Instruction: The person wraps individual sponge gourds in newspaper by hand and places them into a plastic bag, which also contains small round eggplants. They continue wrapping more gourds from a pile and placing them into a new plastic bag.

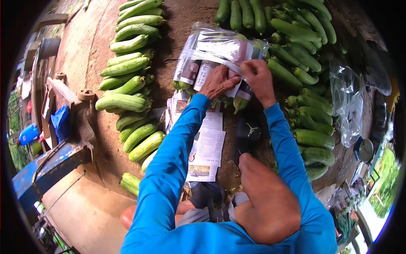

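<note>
While resting the left hand (218, 82) on the paper-wrapped cucumbers (189, 73) at the far middle, pinching the edge of the clear plastic bag (211, 46) with the right hand (259, 76), thumb and fingertips drawn together on the film. Cannot tell whether gripping or only pressing with the left fingers. Can see cucumber ends poking out at the bag's near edge. To the left, have a strip of bare ground (169, 34) open, up to the long cucumber row (129, 65). To the right, have little room: close beside the cucumber pile (313, 112). On the near side, meet newspaper sheets (207, 146), then a black shoe (249, 129) and a raised knee (268, 199) between the forearms. Farther right, notice crumpled plastic (344, 106); at the left, a worn blue beam (46, 167).
</note>
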`<state>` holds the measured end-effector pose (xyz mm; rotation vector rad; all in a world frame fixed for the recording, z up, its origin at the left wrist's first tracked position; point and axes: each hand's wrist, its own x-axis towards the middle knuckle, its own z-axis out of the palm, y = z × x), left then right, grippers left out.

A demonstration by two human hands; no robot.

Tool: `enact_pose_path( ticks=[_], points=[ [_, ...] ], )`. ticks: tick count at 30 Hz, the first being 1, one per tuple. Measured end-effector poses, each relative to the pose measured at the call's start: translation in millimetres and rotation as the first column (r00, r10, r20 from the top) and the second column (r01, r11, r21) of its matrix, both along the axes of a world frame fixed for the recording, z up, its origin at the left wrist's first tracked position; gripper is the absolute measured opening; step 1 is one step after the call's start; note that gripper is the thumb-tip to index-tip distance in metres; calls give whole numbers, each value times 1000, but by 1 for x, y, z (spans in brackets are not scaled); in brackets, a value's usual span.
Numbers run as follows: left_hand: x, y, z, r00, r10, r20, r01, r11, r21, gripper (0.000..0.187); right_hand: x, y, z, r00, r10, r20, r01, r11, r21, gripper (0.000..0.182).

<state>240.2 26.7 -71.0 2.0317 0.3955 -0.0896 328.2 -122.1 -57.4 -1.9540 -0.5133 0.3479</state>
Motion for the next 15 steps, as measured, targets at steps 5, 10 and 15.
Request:
enact_pose_path(
  ticks=[5,10,15],
  points=[
    [-4,-10,-4,984,118,132,-95,981,-167,45,23,-45,-83,712,-226,-665,381,919,96,68],
    [-7,-40,-19,927,-138,348,15,942,334,57,-4,-15,-52,875,-301,-379,249,951,-181,88],
    [-4,-29,-21,954,-134,269,-1,893,450,68,0,3,-46,897,-289,-335,229,951,-206,105]
  ],
)
